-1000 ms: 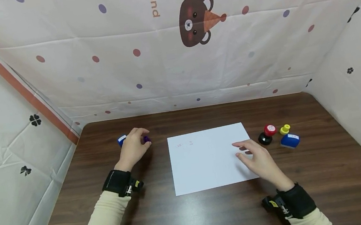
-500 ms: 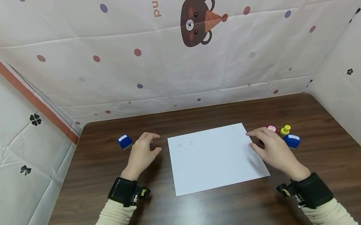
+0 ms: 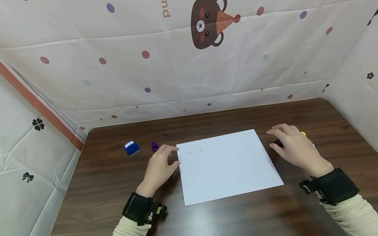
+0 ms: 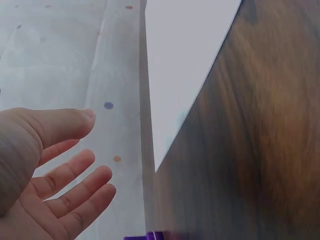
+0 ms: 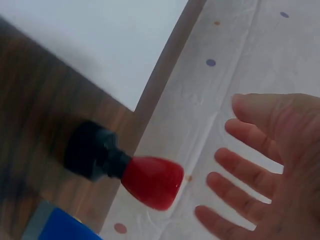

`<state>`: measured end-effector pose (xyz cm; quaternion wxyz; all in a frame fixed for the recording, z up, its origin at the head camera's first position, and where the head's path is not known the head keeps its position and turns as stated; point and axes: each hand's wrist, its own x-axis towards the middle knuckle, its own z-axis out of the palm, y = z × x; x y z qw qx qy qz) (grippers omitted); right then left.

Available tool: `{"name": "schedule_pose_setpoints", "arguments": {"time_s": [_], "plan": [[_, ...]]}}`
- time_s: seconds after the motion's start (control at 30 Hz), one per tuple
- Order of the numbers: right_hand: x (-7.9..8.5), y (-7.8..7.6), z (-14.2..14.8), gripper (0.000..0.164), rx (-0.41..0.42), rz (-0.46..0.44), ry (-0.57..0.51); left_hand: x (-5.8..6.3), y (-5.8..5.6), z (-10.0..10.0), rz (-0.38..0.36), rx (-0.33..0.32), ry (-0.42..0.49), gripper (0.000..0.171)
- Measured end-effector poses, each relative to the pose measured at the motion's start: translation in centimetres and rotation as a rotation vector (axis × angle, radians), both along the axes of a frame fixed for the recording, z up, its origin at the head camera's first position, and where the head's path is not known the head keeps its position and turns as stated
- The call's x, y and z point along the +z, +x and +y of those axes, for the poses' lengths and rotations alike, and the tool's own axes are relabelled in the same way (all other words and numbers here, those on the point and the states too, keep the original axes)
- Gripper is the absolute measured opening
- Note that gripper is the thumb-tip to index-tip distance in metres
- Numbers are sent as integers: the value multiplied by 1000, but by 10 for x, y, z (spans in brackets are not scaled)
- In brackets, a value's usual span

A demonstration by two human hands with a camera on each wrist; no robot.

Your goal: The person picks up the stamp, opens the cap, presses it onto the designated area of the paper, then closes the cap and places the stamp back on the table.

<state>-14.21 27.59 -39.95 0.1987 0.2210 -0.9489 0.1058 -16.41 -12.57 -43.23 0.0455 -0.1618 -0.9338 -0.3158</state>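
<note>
Resting near the 9 o'clock edge of the paper (image 3: pixel 231 170), my left hand (image 3: pixel 157 170) has its fingers loosely bent and well apart from the thumb, and it holds nothing. In the head view the fingertips come to the paper's edge; whether they touch it, I cannot tell. My right hand (image 3: pixel 297 148) is at 3 o'clock, just beside the paper, with fingers spread and without anything in them.

What is changed is the place of my hands. One second ago the left was over the purple piece (image 3: pixel 154 146), and the right was over the paper. Now the purple piece is in sight, toward 10 o'clock, with the left blue box (image 3: pixel 131 148) farther out. The right hand now hides most of the things at 3 o'clock; the right wrist view shows there a red stamp (image 5: pixel 152 182) and the right blue box (image 5: pixel 70 227), both apart from my fingers.

The paper lies flat, not displaced, with small red marks (image 3: pixel 200 150) near its 10 o'clock corner. For the work, I judge, this means both hands are free, with the paper between them.
</note>
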Motion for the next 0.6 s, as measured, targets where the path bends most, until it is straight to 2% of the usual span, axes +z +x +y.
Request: {"name": "schedule_pose_setpoints", "arguments": {"time_s": [0.2,0.47,0.6], "plan": [[0,-4,7,43,-17,-25,37,1,9,8,34,-25,38,38],[2,-5,11,41,-78,-151,52,-4,19,15,48,-52,66,38],[0,-7,13,40,-93,-186,64,-6,22,16,60,-50,68,38]]}}
